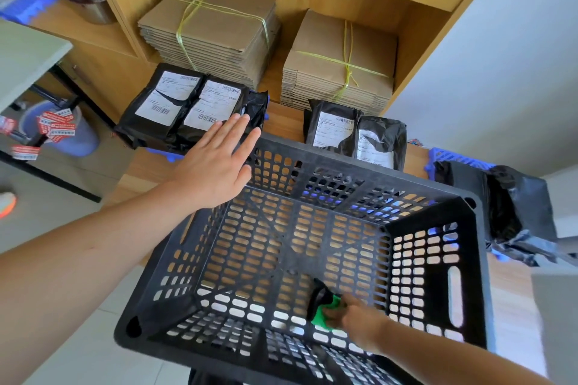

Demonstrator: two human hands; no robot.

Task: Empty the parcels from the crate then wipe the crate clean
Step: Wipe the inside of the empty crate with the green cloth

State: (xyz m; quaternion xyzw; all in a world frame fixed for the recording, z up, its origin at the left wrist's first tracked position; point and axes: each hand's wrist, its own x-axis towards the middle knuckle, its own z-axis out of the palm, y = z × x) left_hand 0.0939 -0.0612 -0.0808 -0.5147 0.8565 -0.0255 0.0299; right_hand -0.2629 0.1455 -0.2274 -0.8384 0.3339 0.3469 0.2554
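Note:
A black slotted plastic crate (369, 166) sits on the wooden counter with no parcels inside. My right hand (353, 319) is down in the crate at its near wall and holds a green cloth (325, 316) against the plastic. My left hand (215, 162) hovers flat, fingers straight, over the crate's far left corner. Black parcels with white labels (184, 106) lie in a pile beyond that corner. Two more labelled black parcels (359, 134) stand behind the crate. Another black parcel (513, 212) lies to the right.
Two tied bundles of flat cardboard (215, 31) (341, 59) fill the shelf behind the parcels. Blue crates (453, 159) show under the parcels. A grey table (25, 56) and a blue bucket (78, 134) stand at the left. A white wall is at the right.

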